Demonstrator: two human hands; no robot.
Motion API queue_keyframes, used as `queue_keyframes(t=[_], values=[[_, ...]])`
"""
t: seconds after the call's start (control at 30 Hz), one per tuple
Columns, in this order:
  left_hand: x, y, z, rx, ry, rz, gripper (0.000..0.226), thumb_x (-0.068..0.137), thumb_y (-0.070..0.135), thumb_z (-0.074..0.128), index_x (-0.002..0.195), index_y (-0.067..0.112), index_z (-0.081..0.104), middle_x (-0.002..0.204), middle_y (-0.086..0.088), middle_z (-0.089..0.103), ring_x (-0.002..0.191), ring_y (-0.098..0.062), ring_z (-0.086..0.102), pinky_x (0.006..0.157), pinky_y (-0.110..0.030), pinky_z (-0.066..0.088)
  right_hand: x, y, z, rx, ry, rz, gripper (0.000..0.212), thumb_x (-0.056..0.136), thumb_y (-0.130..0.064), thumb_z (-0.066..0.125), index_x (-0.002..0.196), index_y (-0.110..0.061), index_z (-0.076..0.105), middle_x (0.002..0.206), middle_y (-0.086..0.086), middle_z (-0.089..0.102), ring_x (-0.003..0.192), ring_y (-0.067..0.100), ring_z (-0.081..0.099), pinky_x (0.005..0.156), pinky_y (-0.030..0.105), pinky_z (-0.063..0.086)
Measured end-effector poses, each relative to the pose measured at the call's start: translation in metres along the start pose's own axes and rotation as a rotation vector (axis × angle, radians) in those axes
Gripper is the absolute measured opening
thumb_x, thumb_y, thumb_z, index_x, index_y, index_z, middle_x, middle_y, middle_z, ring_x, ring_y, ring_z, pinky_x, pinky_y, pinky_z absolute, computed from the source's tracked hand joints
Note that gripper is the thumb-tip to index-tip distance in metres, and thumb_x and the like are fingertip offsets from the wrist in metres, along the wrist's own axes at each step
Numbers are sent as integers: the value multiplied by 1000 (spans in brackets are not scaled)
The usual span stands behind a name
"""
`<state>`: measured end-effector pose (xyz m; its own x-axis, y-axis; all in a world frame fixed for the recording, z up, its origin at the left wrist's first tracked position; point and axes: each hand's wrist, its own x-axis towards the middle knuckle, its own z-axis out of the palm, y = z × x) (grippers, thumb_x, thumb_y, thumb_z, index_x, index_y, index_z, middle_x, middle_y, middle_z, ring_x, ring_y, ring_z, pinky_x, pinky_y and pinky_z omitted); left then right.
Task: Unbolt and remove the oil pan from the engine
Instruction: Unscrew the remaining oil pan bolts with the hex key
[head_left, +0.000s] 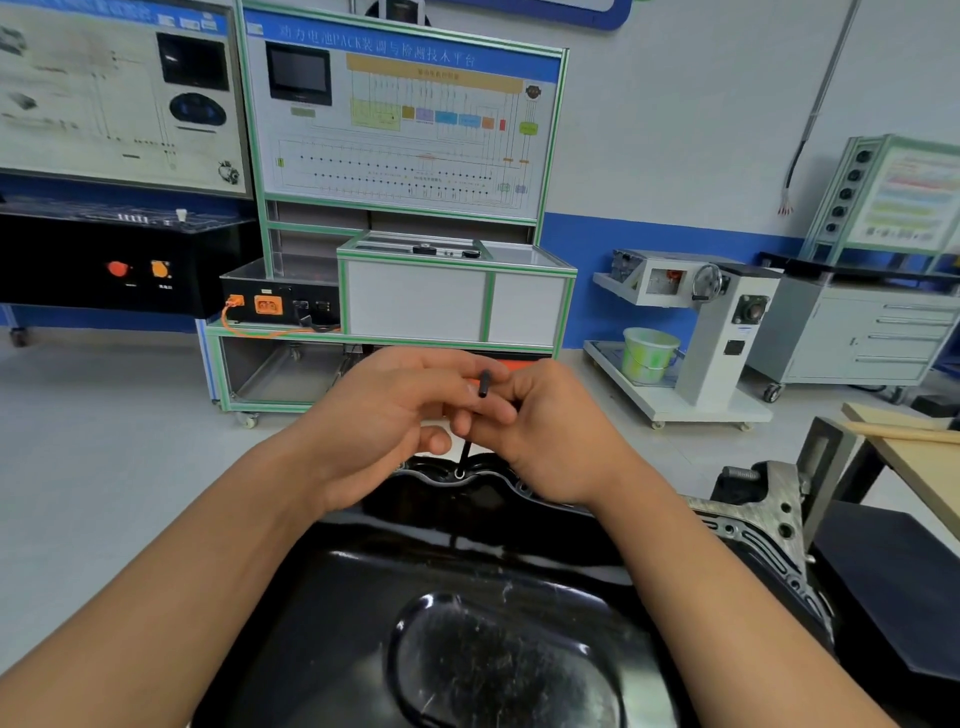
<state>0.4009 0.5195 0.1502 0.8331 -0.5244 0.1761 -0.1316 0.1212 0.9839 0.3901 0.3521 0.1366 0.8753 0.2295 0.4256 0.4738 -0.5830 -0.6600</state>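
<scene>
The left hand (384, 415) and right hand (545, 431) meet, fingers of both curled round a black hex key (484, 383), its short arm sticking up between them. The shaft runs down to a bolt (459, 473) on the far flange of the glossy black oil pan (467, 571). The pan sits on the grey engine block (753, 514). Beyond stands a green-framed training bench (457, 296).

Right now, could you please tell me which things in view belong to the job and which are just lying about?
In use: oil pan, hex key, flange bolt, left hand, right hand.
Lying about: green bucket, training board, drawer cabinet.
</scene>
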Motion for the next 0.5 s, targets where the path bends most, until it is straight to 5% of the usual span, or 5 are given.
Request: queue_keyframes(t=[0.07, 0.17, 0.33, 0.5], values=[[0, 0, -2, -34, -8, 5, 28, 78, 16, 63, 102, 6, 75, 91, -18, 73, 65, -11, 53, 52, -23, 35, 1, -1, 0, 5, 6, -1, 54, 88, -19, 76, 42, -27, 49, 54, -1, 47, 58, 15, 37, 58, 29, 36], [-2, 0, 2, 31, -6, 43, 26, 75, 31, 74, 94, 14, 78, 86, -13, 74, 63, -9, 52, 52, -20, 36, 1, -1, 1, 1, 6, -31, 46, 88, -20, 75, 48, -25, 54, 61, 18, 54, 62, 28, 41, 61, 37, 43], [1, -1, 14, 192, 199, 144, 31, 67, 38, 75, 74, 10, 64, 52, -9, 64, 41, -7, 47, 44, -13, 38, 1, -3, 1, -8, -42, -79, 36, 86, -3, 67, 58, -23, 58, 66, 23, 59, 64, 36, 52, 67, 50, 50], [5, -2, 15, 332, 381, 122, 47, 91, 43, 63, 56, 13, 57, 35, -7, 48, 33, -12, 41, 55, -27, 39, 1, -3, 4, -44, -124, -88, 21, 88, -17, 75, 71, -4, 72, 65, 27, 49, 63, 39, 39, 58, 39, 36]])
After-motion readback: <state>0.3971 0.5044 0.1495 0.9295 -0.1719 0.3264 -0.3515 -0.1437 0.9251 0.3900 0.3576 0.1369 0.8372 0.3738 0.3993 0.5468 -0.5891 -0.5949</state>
